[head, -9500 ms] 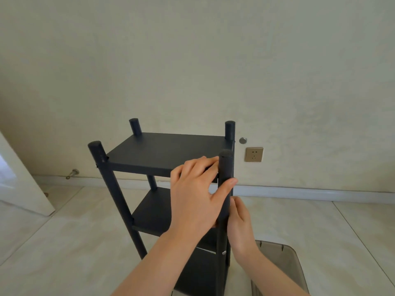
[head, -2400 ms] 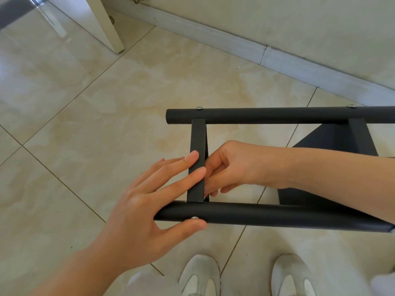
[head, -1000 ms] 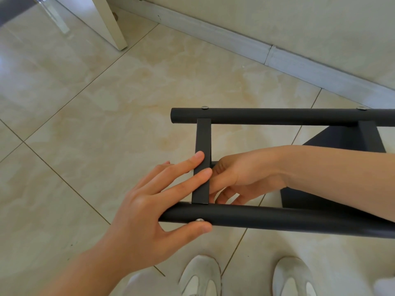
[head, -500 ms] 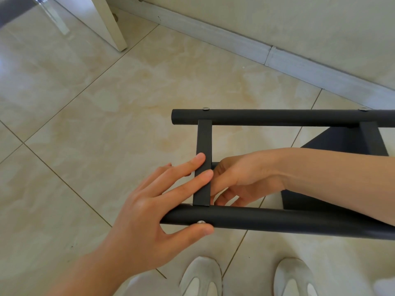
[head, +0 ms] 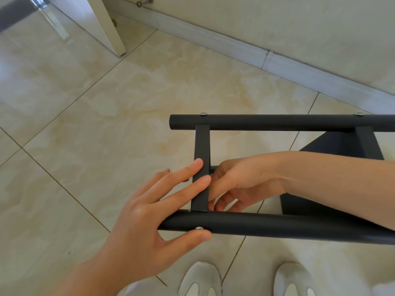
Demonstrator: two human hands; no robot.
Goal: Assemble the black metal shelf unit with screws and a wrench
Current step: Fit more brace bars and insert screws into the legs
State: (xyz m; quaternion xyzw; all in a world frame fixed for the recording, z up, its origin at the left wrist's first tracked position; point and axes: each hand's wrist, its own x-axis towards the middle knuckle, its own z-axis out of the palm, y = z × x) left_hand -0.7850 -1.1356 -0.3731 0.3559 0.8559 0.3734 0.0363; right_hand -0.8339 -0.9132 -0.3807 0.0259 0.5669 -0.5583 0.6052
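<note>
Head view: the black metal shelf unit (head: 320, 228) lies on its side above the tiled floor (head: 96, 135), with its two round posts running level across the right of the frame. The far post (head: 277, 122) shows two screw heads (head: 203, 113) on its upper side. A flat crossbar (head: 202, 146) joins it to the near post (head: 267, 224), and a dark shelf panel (head: 333, 146) shows further right between the posts.

The left hand (head: 145, 221) is spread wide: straight fingers lie across the crossbar, and the thumb presses the near post just beside a screw head (head: 199, 228). The right hand (head: 241, 180) reaches in between the posts, its forearm crossing over the near post. Its fingers are curled against the crossbar's inner side, and the crossbar hides what, if anything, they pinch.

Two white shoes (head: 198, 278) stand on the floor under the near post. Beyond, a pale baseboard (head: 213, 39) runs along the wall (head: 299, 22). At top left are the lower corner of a white door (head: 94, 18) and a metal doorstop (head: 145, 0).
</note>
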